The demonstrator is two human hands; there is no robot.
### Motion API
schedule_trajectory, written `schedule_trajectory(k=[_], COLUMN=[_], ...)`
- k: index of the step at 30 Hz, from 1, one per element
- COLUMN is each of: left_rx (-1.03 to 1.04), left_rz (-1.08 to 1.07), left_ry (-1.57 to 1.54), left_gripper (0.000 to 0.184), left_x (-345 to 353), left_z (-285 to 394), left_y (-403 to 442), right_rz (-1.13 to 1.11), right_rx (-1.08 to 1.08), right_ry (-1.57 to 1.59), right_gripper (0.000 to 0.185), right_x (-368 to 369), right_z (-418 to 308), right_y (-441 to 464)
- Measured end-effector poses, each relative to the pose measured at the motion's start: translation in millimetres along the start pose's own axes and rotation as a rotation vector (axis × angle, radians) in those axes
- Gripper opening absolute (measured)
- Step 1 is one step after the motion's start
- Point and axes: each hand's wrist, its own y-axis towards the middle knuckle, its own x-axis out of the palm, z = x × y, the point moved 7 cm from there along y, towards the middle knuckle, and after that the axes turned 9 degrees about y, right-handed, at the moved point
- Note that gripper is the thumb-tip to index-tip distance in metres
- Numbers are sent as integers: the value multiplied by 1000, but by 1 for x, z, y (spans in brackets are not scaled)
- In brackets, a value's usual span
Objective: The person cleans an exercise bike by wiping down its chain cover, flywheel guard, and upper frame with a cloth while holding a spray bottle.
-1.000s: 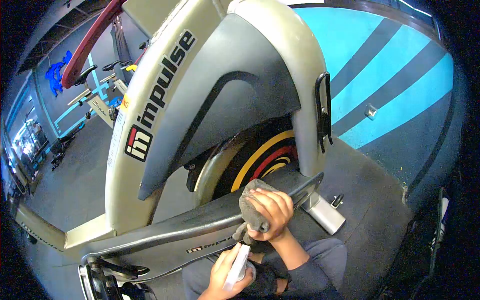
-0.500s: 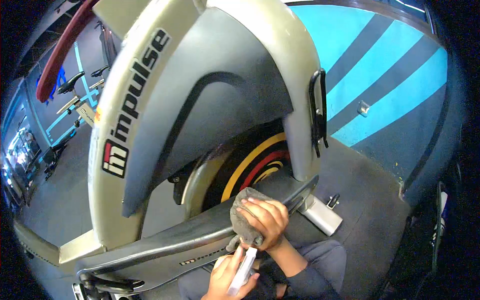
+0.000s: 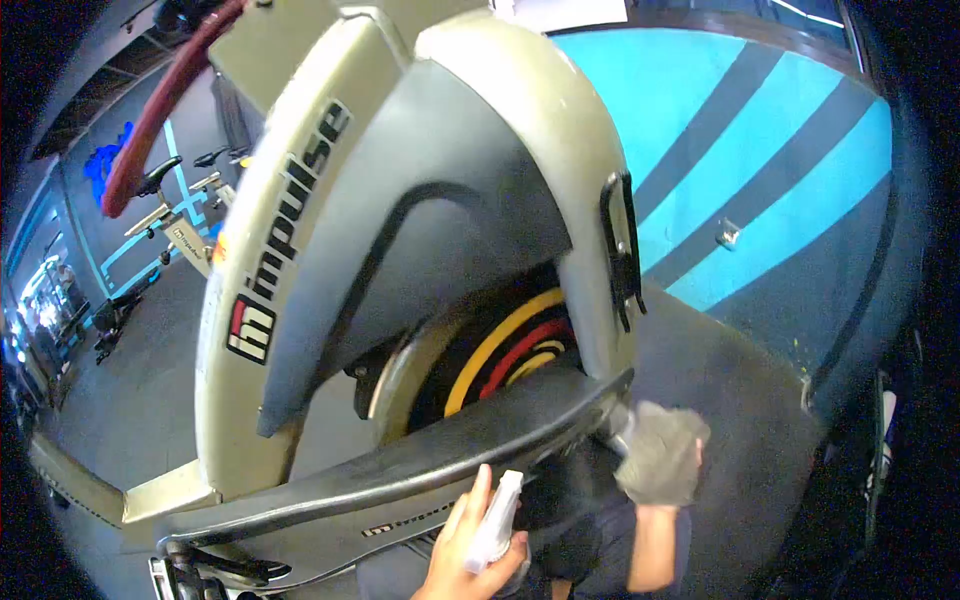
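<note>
My left hand (image 3: 462,545) is closed around a small white spray bottle (image 3: 494,528), its top pointing up, in front of the machine's lower rail. A grey cloth (image 3: 660,455) covers most of my right hand (image 3: 699,452), which grips it beside the right end of the black pedal rail (image 3: 480,430). Only a few fingertips and the wrist show past the cloth, and the motion blurs them. The exercise machine (image 3: 450,170) has a cream frame, grey side panels and "impulse" lettering. Whether the cloth touches the rail end or the silver foot behind it, I cannot tell.
A flywheel cover (image 3: 520,350) with yellow and red rings sits inside the frame. Behind stands a blue and grey striped wall (image 3: 760,180). An exercise bike (image 3: 170,215) is at the far left. Dark floor (image 3: 720,370) stretches to the right.
My right hand has moved right with the cloth, away from the spray bottle to the rail's right end. My left hand stays nearly in place with the bottle. The view has shifted slightly.
</note>
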Motion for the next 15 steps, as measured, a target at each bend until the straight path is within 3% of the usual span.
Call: schedule_trajectory(k=[2, 5, 7, 9, 10, 13, 14, 15], left_rx=[28, 33, -29, 54, 18, -92, -141, -2], left_rz=[47, 18, -26, 65, 63, 20, -11, 31], left_ry=[-67, -10, 6, 291, 226, 90, 49, 129], left_gripper=[71, 74, 78, 84, 86, 86, 87, 86], left_x=[1, 7, 14, 15, 16, 16, 16, 14], left_z=[4, 3, -2, -2, -4, -4, -8, -1], left_y=[6, 10, 12, 14, 14, 14, 12, 14], right_rz=[138, -294, -333, -290, -282, -200, -68, 63], right_rx=[393, -252, -214, -174, -181, -288, -392, -495], right_ry=[916, -994, -962, -878, -879, -964, -963, -957], right_gripper=[53, 51, 53, 56, 56, 60, 58, 56], right_x=[4, 18, 23, 32, 38, 48, 47, 44], right_z=[-7, -71, -81, -70, -64, -41, -36, -27], right_y=[-16, -37, -42, -46, -49, -53, -54, -56])
